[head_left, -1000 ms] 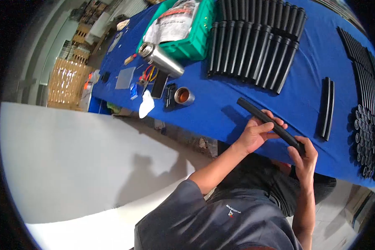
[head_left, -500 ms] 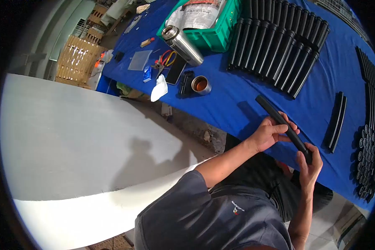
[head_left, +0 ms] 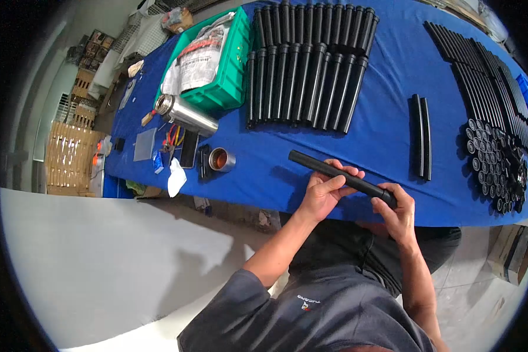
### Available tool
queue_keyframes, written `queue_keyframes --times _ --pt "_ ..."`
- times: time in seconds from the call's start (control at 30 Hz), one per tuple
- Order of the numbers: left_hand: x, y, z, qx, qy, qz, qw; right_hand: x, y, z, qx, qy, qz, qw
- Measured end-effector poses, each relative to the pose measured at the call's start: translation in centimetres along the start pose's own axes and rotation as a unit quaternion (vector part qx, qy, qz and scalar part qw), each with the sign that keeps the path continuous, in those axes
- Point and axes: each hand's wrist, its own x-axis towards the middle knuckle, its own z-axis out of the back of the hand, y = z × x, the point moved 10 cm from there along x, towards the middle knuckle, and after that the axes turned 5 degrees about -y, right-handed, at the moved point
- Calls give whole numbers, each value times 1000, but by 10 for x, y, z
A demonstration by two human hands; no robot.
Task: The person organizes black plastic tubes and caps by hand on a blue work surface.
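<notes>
1. One blk tube (head_left: 311, 163), held diag. over blue surface (head_left: 387, 117) nr front edge.
2. L hand (head_left: 324, 193) pinching it abt mid-length, thumb vs. fingers.
3. R hand (head_left: 399, 212) closed on its R end, thumb & fingers.
4. Tube rows (head_left: 299, 88) beyond, just beside green crate (head_left: 234, 70).
5. Pr. of slim blk rods (head_left: 418, 135) lying to R, apart from rows.
6. Steel cup (head_left: 229, 159) & flask (head_left: 190, 115) off to L.

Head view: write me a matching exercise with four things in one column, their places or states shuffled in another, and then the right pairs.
1. black cylindrical tube
2. green plastic rectangular crate
3. silver metal cup
4. crumpled white tissue

A. has reddish-brown contents
B. at the near edge of the blue cloth
C. in the left hand and right hand
D. holds printed whitish material

Pairs: 1-C, 2-D, 3-A, 4-B
</notes>
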Motion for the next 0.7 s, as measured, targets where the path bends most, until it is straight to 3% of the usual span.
queue_keyframes --times 0.13,0.27,0.4,0.43,0.53,0.6,0.7 --pt "1 1 0 2 -29 13 999 -10 53 3 -151 -59 250 955" --pt "0 3 4 7 5 7 1000 -7 52 5 -132 -3 180 975" --pt "1 3 3 17 -1 11 1000 -6 -7 -2 52 63 -98 992" --pt "0 3 1 25 -6 10 1000 -6 -12 -4 83 65 -111 988" --pt "-2 3 1 40 -11 12 999 -5 4 2 7 52 -43 998" --pt "-3 3 0 39 -13 5 999 -3 16 5 -73 51 50 995" --pt "-3 4 0 52 -4 10 999 -5 24 7 -65 53 97 992"
